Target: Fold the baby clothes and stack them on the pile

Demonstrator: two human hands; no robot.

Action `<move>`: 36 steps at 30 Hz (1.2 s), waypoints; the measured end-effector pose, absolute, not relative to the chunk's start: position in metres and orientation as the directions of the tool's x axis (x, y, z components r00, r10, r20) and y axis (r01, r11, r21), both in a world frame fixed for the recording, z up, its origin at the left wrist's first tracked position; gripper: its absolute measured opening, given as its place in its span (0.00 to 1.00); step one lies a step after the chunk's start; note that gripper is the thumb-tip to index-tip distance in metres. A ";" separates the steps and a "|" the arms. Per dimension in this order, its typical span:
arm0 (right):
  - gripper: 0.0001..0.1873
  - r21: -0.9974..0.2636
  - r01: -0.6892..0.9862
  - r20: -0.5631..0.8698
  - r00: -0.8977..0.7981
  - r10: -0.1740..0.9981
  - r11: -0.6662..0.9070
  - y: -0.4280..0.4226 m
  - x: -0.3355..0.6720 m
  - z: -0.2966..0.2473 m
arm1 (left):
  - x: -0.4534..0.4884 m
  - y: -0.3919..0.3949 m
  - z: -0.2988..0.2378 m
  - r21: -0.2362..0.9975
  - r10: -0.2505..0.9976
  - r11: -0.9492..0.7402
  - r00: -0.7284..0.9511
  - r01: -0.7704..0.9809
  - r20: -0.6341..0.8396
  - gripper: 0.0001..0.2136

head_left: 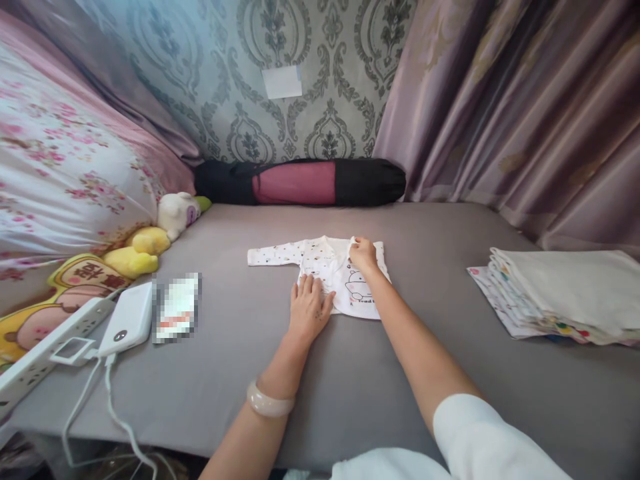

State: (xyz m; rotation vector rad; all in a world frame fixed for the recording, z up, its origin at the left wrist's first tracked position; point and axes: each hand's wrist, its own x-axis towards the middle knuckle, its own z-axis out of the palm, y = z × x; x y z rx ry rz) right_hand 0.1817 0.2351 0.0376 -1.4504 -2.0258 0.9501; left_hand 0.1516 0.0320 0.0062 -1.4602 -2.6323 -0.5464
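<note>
A small white baby shirt [320, 257] lies on the grey bed sheet in front of me. One sleeve with small printed figures stretches out to the left, and an animal drawing with lettering shows on the right half of the front. My left hand [311, 308] rests flat on the shirt's lower left part, fingers spread. Near the right shoulder, my right hand [363, 255] pinches the shirt's fabric between thumb and fingers. My right hand and forearm cover part of the right side, so I cannot tell how the other sleeve lies.
A stack of folded cloths [565, 293] lies at the right. On the left are a power strip [55, 350], a white power bank [127, 320] with cables, a blurred packet [176, 308] and plush toys [133, 257]. A black and pink long bag [295, 182] lies along the wall.
</note>
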 end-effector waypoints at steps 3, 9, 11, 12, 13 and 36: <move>0.18 -0.728 0.653 0.005 -0.301 0.954 0.210 0.229 0.175 0.042 | 0.151 0.032 0.004 0.267 0.806 0.466 -0.529 0.844 0.265 0.20; 0.20 -0.717 0.653 0.015 -0.335 0.942 0.243 0.217 0.164 0.038 | 0.151 0.031 0.003 0.275 0.812 0.458 -0.524 0.845 0.258 0.20; 0.20 -0.697 0.656 0.017 -0.390 0.921 0.290 0.211 0.161 0.037 | 0.151 0.031 0.005 0.277 0.816 0.464 -0.528 0.842 0.237 0.20; 0.21 -0.678 0.657 0.023 -0.430 0.902 0.330 0.207 0.159 0.036 | 0.151 0.031 0.005 0.277 0.816 0.467 -0.530 0.840 0.230 0.20; 0.21 -0.653 0.655 0.032 -0.479 0.877 0.381 0.204 0.159 0.034 | 0.152 0.030 0.006 0.277 0.816 0.469 -0.531 0.839 0.227 0.20; 0.35 -0.279 0.628 -0.048 -0.765 0.643 0.726 0.212 0.194 0.025 | 0.154 0.030 -0.005 0.251 0.814 0.368 -0.440 0.895 0.379 0.21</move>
